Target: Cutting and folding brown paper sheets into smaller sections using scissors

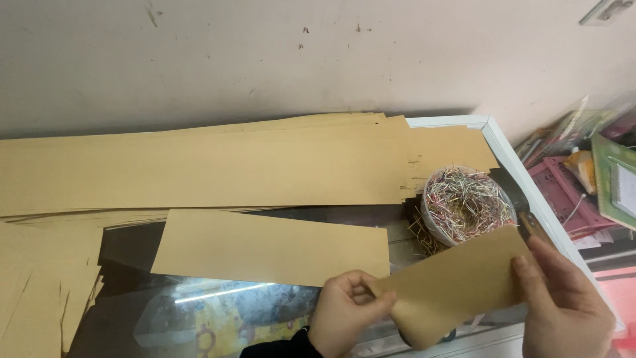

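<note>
Both hands hold one brown paper strip [457,285] over the desk's near edge. The left hand [348,311] pinches its curled left end between thumb and fingers; the right hand [566,305] grips its right end, thumb on top. Behind the strip, near the desk's right edge, a bowl [467,205] is full of thin shredded slivers. A flat paper strip [271,246] lies in the middle of the glass-topped desk [218,311]. A stack of long paper sheets [218,162] runs along the far edge against the wall.
</note>
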